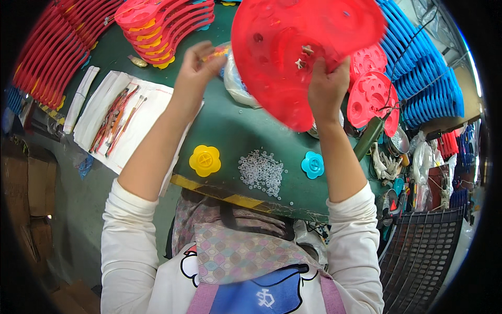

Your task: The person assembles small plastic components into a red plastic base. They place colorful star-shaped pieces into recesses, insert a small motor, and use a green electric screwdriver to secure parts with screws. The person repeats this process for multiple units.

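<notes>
My right hand [328, 88] is closed on a large red moulded plastic panel [282, 63], which is tilted above the table and blurred by motion. Two small metallic star-like pieces [300, 63] show on the panel near my thumb. To its left, my left hand [200, 64] is raised with curled fingers; a small orange and yellow patch lies by its fingertips, and what the fingers hold is unclear. Below, on the green table, lie a yellow flower-shaped plastic piece [205, 160], a pile of small translucent rings [261, 171] and a blue flower-shaped piece [312, 165].
Stacks of red panels [57, 57] stand at the far left and stacks of blue ones [426, 78] at the right. Brush-like sticks [116, 119] lie on white cloth. A green-handled tool [369, 137] hangs by a cord near more red panels [372, 99]. A striped edge [230, 198] borders the table.
</notes>
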`<action>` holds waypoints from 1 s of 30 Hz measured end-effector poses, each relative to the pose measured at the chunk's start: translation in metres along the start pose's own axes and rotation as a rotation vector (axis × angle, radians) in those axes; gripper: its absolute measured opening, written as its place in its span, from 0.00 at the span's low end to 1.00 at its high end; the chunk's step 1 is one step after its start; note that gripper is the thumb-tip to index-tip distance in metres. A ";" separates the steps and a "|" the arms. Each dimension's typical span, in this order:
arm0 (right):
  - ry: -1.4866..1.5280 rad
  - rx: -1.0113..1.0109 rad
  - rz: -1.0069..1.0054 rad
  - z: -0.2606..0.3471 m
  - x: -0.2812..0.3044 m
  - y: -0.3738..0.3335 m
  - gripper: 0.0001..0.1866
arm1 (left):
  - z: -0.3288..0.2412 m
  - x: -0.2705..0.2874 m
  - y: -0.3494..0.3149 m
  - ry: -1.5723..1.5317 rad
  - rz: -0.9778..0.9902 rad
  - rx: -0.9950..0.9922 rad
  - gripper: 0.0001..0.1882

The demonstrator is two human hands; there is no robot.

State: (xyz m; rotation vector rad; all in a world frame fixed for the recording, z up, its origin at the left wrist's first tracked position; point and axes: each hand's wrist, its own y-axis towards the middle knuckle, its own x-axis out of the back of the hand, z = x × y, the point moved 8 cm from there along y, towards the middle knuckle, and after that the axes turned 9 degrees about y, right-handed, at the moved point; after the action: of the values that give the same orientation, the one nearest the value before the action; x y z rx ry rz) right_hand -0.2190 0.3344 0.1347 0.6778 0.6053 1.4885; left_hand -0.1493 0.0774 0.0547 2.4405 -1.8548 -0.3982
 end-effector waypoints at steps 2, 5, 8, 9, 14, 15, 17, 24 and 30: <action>0.309 -0.269 -0.098 0.003 0.001 -0.014 0.21 | -0.003 -0.026 -0.027 -0.264 0.135 0.136 0.32; 0.700 -0.573 -0.139 0.007 -0.004 -0.069 0.27 | 0.009 -0.030 -0.048 -0.451 0.293 0.260 0.27; 0.803 -0.847 -0.046 -0.010 0.025 -0.124 0.30 | 0.019 -0.012 -0.067 -0.398 0.308 0.354 0.26; 1.006 -0.878 -0.039 0.000 0.033 -0.128 0.36 | 0.021 -0.006 -0.073 -0.355 0.322 0.384 0.26; 0.814 -0.969 0.097 0.004 0.106 -0.116 0.37 | 0.000 0.019 -0.104 -0.075 0.412 0.559 0.27; 0.610 -1.043 0.228 0.001 0.109 -0.123 0.32 | -0.001 0.018 -0.107 -0.019 0.462 0.584 0.27; 0.334 -1.097 0.519 0.008 0.110 -0.151 0.25 | 0.001 0.020 -0.113 0.001 0.463 0.573 0.30; 0.742 -0.909 0.063 -0.016 0.151 -0.119 0.22 | -0.014 0.013 -0.124 -0.324 0.237 0.379 0.32; 0.135 -0.690 0.233 -0.031 0.168 -0.146 0.17 | 0.021 0.011 -0.135 -0.265 0.034 0.411 0.24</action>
State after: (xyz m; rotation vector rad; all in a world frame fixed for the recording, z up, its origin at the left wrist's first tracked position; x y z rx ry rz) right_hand -0.1410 0.5083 0.0151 0.1100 0.0824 1.8289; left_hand -0.0241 0.1068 0.0063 2.7178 -2.2829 -0.3876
